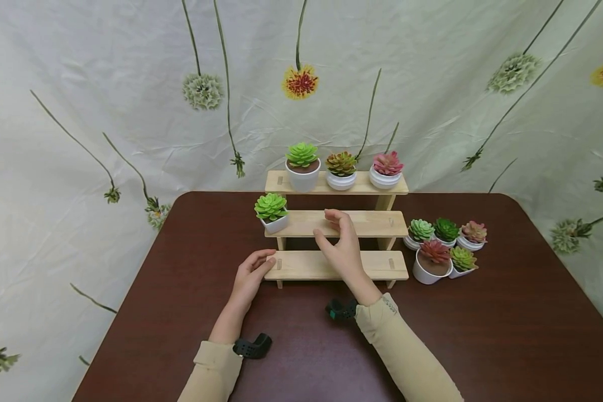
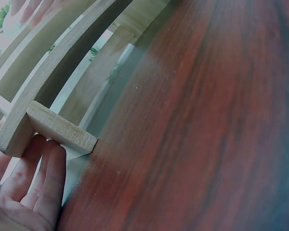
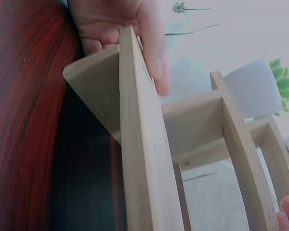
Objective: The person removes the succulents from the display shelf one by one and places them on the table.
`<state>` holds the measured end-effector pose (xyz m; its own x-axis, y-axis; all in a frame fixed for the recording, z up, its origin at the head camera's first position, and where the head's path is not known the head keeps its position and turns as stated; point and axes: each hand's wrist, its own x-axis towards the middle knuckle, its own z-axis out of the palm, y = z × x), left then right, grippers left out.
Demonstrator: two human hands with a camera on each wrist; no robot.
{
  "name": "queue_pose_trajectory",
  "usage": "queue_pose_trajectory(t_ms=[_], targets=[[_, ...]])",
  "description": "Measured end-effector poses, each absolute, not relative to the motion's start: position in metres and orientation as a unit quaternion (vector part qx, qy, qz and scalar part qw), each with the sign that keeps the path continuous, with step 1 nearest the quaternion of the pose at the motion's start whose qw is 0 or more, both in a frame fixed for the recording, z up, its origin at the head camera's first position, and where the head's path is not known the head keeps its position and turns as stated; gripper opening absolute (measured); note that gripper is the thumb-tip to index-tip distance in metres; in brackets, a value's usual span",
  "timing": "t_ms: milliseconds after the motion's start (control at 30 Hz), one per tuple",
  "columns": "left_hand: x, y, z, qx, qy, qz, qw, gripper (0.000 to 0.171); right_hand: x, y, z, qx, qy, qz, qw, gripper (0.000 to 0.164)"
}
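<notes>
A three-tier wooden stand (image 1: 336, 264) stands on the table. My left hand (image 1: 248, 282) grips the left end of its lowest step, thumb on top and fingers (image 2: 50, 178) underneath. Over the middle step is my right hand (image 1: 344, 251), fingers loosely bent, thumb apart, nothing between them. A bright green succulent in a square white pot (image 1: 273, 215) sits at the left end of the middle step. Along the top step are a larger green succulent (image 1: 303, 167), a brownish one (image 1: 341, 170) and a pink one (image 1: 386, 169), all in white pots.
Several more potted succulents cluster on the dark wooden table (image 1: 512, 335) just right of the stand, among them a red one (image 1: 434, 259) and a dark green one (image 1: 446, 230). A flower-printed white cloth (image 1: 261, 44) hangs behind the table.
</notes>
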<state>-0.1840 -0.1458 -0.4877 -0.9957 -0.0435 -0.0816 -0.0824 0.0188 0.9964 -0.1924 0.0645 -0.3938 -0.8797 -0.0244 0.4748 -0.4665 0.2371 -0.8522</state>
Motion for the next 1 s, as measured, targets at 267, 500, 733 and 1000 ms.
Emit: queue_pose_trajectory(t_ms=[267, 500, 733, 1000], targets=[[-0.184, -0.146, -0.490, -0.039, 0.719, 0.694, 0.009, 0.033, -0.210, 0.053, -0.419, 0.170, -0.771, 0.588, 0.178, 0.047], [-0.184, -0.146, -0.490, -0.031, 0.715, 0.699, 0.004, 0.032, -0.211, 0.039, -0.417, 0.175, -0.778, 0.583, 0.155, 0.057], [-0.181, -0.146, -0.482, -0.035, 0.716, 0.697, 0.012, 0.032, -0.214, 0.029, -0.412, 0.178, -0.795, 0.562, 0.141, 0.064], [-0.184, -0.147, -0.489, -0.028, 0.719, 0.695, 0.003, 0.031, -0.218, 0.018, -0.408, 0.167, -0.807, 0.551, 0.130, 0.069]])
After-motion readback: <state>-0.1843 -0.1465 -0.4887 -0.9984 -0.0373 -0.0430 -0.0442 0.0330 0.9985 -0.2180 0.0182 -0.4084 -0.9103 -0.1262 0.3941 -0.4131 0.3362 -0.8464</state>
